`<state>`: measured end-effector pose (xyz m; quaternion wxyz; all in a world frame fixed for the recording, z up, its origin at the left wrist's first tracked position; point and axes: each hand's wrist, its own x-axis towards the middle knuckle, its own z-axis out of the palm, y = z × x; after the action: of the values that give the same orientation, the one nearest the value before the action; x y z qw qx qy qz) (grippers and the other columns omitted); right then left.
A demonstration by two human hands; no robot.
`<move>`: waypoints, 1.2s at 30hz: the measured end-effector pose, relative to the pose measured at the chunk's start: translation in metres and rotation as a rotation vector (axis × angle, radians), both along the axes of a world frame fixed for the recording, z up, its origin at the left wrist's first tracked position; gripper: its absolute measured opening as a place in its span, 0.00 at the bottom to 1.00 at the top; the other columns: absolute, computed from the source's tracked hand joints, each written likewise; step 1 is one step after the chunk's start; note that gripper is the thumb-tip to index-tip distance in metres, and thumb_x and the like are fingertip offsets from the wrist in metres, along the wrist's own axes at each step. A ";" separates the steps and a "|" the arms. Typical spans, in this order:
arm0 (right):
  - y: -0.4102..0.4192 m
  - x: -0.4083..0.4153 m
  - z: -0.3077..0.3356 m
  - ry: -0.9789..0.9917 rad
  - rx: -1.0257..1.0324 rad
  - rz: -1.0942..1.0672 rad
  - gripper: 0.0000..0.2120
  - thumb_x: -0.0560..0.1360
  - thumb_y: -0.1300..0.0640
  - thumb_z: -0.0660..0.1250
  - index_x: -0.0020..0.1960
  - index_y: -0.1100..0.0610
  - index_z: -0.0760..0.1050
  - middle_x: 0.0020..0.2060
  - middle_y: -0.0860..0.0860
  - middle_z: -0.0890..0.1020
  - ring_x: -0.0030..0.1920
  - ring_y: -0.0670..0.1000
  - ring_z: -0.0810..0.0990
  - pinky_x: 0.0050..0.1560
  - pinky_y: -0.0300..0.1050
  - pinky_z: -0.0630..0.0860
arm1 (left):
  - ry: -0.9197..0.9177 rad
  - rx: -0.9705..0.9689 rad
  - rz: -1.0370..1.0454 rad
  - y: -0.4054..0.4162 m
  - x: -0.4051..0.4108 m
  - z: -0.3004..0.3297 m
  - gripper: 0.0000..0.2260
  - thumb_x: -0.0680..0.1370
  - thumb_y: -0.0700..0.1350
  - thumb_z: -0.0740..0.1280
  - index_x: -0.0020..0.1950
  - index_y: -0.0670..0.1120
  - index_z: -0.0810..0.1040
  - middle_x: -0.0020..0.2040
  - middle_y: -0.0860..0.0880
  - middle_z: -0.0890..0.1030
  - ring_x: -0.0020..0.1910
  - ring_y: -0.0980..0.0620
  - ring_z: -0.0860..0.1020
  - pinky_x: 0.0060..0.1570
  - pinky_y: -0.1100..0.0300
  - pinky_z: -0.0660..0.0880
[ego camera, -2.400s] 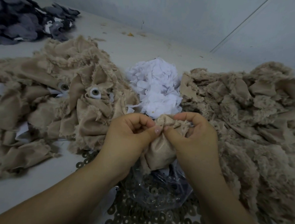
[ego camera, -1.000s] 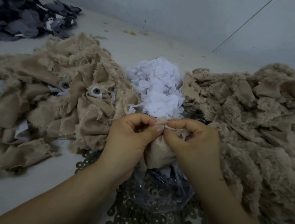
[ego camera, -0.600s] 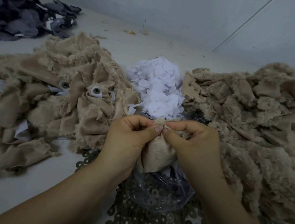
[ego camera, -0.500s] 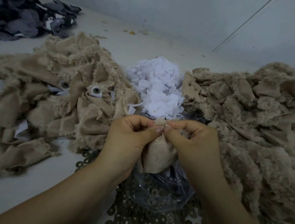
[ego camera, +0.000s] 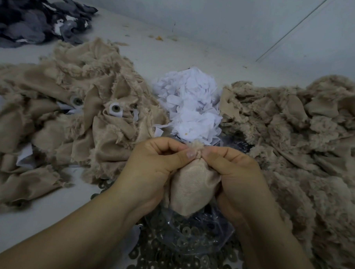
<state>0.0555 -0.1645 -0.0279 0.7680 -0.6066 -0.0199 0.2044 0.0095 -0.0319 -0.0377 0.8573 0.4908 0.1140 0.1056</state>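
Note:
A small beige plush fabric piece [ego camera: 191, 186] hangs inside out between both hands, smooth backing toward me. My left hand [ego camera: 151, 165] and my right hand [ego camera: 235, 171] both pinch its gathered furry top edge, thumbs meeting at the middle. Under the piece lies a clear plastic bag [ego camera: 190, 234] on a spread of dark round washers [ego camera: 167, 262]. What sits inside the gathered top is hidden by my fingers.
A heap of beige plush pieces [ego camera: 57, 117], some with plastic eyes [ego camera: 115, 108], lies at the left. Another beige heap [ego camera: 302, 144] fills the right. White cut scraps [ego camera: 191, 106] are piled in the middle behind my hands. Dark grey fabric [ego camera: 31, 16] lies at the back left.
Both hands stay on the piece's top edge with only small finger shifts; the fabric below the pinch has bunched slightly rounder.

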 end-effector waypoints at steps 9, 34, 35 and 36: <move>0.001 -0.005 0.004 -0.210 -0.143 -0.100 0.12 0.74 0.65 0.72 0.35 0.51 0.85 0.33 0.57 0.85 0.34 0.55 0.82 0.37 0.49 0.81 | 0.001 0.027 0.028 -0.005 -0.003 0.003 0.04 0.66 0.40 0.72 0.35 0.39 0.81 0.34 0.41 0.82 0.33 0.49 0.80 0.34 0.60 0.79; 0.003 -0.009 0.004 -0.450 -0.371 -0.227 0.06 0.71 0.59 0.76 0.37 0.52 0.83 0.30 0.50 0.85 0.31 0.50 0.85 0.32 0.41 0.82 | -0.022 0.147 0.062 -0.006 -0.003 -0.002 0.04 0.65 0.43 0.75 0.36 0.43 0.84 0.38 0.39 0.84 0.39 0.45 0.83 0.42 0.56 0.80; 0.003 -0.009 0.005 -0.442 -0.359 -0.220 0.06 0.72 0.59 0.76 0.37 0.53 0.83 0.30 0.50 0.85 0.32 0.50 0.84 0.32 0.40 0.82 | -0.018 0.129 0.057 -0.006 -0.003 -0.002 0.04 0.65 0.43 0.74 0.36 0.43 0.84 0.38 0.38 0.84 0.39 0.44 0.83 0.42 0.56 0.80; 0.003 -0.009 0.006 -0.426 -0.331 -0.207 0.06 0.72 0.59 0.76 0.37 0.53 0.83 0.30 0.51 0.85 0.32 0.52 0.84 0.31 0.40 0.82 | -0.017 0.113 0.052 -0.006 -0.003 -0.001 0.04 0.65 0.42 0.74 0.36 0.43 0.84 0.38 0.38 0.84 0.39 0.45 0.83 0.42 0.56 0.80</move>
<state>0.0462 -0.1613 -0.0223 0.6539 -0.7518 -0.0850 -0.0067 0.0068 -0.0374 -0.0384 0.8262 0.5342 0.1134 0.1383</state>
